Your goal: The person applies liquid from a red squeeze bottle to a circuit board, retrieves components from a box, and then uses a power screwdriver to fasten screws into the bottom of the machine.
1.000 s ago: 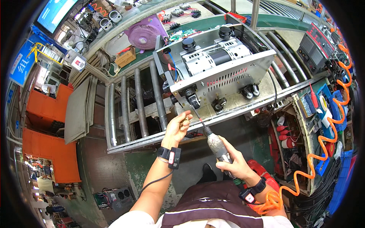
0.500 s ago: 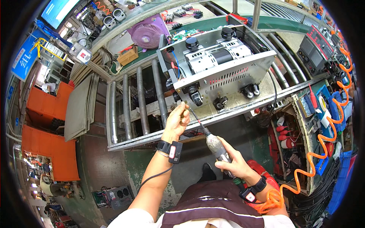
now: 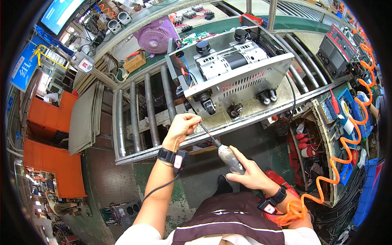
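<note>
In my right hand (image 3: 254, 176) is an air screwdriver (image 3: 229, 158), its long thin bit slanting up and to the left. My left hand (image 3: 183, 130) is closed in a pinch at the tip of that bit; whatever sits between the fingertips is too small to make out. Just beyond stands a metal housing (image 3: 249, 87) with slots in its side and a silver and black motor unit (image 3: 232, 61) inside. Black caster wheels (image 3: 209, 107) show along its near side, the closest one a little past my left fingertips.
The housing rests on a roller conveyor (image 3: 150, 110) with a metal edge rail. A coiled orange air hose (image 3: 332, 167) hangs at the right, by a parts bench with blue bins (image 3: 346, 102). Behind are a purple fan (image 3: 154, 40) and a red-black machine (image 3: 337, 51).
My left hand has drawn slightly back and left from the caster, its fingertips now meeting the bit's tip. The screwdriver has shifted slightly left.
</note>
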### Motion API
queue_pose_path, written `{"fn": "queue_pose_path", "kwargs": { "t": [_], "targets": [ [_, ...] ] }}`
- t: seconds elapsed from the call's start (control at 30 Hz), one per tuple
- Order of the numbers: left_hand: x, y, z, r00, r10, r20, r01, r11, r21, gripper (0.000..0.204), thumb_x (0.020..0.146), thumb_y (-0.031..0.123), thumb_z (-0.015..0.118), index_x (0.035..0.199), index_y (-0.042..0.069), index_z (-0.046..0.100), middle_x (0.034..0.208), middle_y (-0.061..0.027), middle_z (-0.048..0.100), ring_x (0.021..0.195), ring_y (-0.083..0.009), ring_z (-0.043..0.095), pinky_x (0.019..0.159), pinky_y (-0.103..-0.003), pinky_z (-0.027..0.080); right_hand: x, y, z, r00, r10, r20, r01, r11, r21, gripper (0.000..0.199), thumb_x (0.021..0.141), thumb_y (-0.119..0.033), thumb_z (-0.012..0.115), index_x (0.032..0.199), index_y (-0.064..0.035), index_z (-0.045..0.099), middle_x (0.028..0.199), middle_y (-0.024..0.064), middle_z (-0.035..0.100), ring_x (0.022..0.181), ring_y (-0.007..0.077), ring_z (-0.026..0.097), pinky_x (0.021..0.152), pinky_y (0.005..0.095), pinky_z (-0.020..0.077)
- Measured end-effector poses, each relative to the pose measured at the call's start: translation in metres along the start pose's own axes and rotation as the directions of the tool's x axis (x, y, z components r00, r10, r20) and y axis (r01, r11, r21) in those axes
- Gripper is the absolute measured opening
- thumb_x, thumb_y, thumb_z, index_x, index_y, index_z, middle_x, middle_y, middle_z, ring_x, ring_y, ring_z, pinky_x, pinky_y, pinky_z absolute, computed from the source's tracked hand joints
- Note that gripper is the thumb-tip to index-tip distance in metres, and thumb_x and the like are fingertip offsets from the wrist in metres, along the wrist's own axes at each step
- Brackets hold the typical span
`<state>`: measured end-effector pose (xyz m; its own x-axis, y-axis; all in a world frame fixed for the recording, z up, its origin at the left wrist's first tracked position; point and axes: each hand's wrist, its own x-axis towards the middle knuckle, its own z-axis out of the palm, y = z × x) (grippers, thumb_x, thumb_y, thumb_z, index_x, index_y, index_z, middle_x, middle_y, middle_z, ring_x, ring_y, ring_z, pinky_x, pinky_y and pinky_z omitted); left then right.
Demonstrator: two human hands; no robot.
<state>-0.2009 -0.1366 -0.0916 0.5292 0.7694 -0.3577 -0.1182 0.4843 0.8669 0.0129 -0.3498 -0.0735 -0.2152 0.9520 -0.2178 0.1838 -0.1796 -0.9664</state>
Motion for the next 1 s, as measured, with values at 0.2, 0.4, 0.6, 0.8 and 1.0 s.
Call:
{"fn": "queue_pose_path", "kwargs": {
  "t": [0.2, 0.4, 0.6, 0.8, 1.0],
  "targets": [
    [0.007, 0.011, -0.002, 0.994, -0.033, -0.108, 0.065, 0.947, 0.315, 0.017, 0.082, 0.015, 0.068, 0.083, -0.002, 0.066, 0.057, 0.0024, 0.049, 0.043, -0.002, 0.035, 0.039, -0.019, 0.023, 0.01, 0.005, 0.006, 0.98, -0.179, -0.085, 0.151, 0.952, -0.265, 0.089, 0.076, -0.027, 0.072, 0.146, -0.0098, 0.021, 0.109, 0.0203, 0.059, 0.089, 0.0246, 0.061, 0.081, 0.0307, 0.0457],
    [0.006, 0.014, -0.005, 0.996, -0.042, -0.075, 0.056, 0.981, 0.187, 0.017, 0.084, 0.014, 0.067, 0.083, -0.002, 0.064, 0.057, 0.0019, 0.051, 0.043, -0.0029, 0.039, 0.039, -0.017, 0.025, 0.018, 0.005, 0.011, 0.996, -0.073, -0.047, 0.083, 0.963, 0.257, 0.087, 0.076, -0.018, 0.072, 0.146, -0.0078, 0.022, 0.107, 0.0119, 0.059, 0.082, 0.0154, 0.058, 0.081, 0.0284, 0.0465],
    [0.011, 0.009, -0.009, 0.999, 0.027, -0.03, -0.016, 0.948, 0.317, 0.016, 0.082, 0.014, 0.07, 0.084, -0.001, 0.066, 0.058, 0.0015, 0.052, 0.045, -0.0024, 0.04, 0.04, -0.017, 0.026, 0.015, 0.004, 0.008, 0.998, -0.036, -0.058, 0.025, 0.984, -0.179, 0.085, 0.077, -0.02, 0.073, 0.146, -0.0097, 0.023, 0.116, 0.0107, 0.058, 0.091, 0.0214, 0.06, 0.083, 0.0323, 0.0463],
    [0.013, 0.008, -0.007, 0.998, -0.037, -0.047, 0.047, 0.966, 0.255, 0.016, 0.083, 0.015, 0.069, 0.084, -0.001, 0.066, 0.057, 0.0016, 0.052, 0.044, -0.0025, 0.039, 0.04, -0.017, 0.026, 0.018, 0.013, 0.016, 0.997, -0.048, -0.065, 0.06, 0.978, 0.198, 0.085, 0.077, -0.019, 0.073, 0.146, -0.008, 0.023, 0.13, 0.0103, 0.051, 0.109, 0.0169, 0.052, 0.091, 0.0292, 0.0415],
    [0.016, 0.002, -0.008, 0.998, -0.048, -0.051, 0.05, 0.998, 0.044, 0.016, 0.087, 0.016, 0.064, 0.088, 0.0, 0.064, 0.057, 0.0019, 0.05, 0.042, -0.0034, 0.037, 0.039, -0.016, 0.025, 0.026, 0.001, 0.021, 0.996, -0.003, -0.084, 0.026, 0.962, 0.272, 0.084, 0.077, -0.016, 0.073, 0.145, -0.0045, 0.024, 0.135, 0.0132, 0.045, 0.117, 0.0159, 0.046, 0.096, 0.0264, 0.0369]
  ]
}}
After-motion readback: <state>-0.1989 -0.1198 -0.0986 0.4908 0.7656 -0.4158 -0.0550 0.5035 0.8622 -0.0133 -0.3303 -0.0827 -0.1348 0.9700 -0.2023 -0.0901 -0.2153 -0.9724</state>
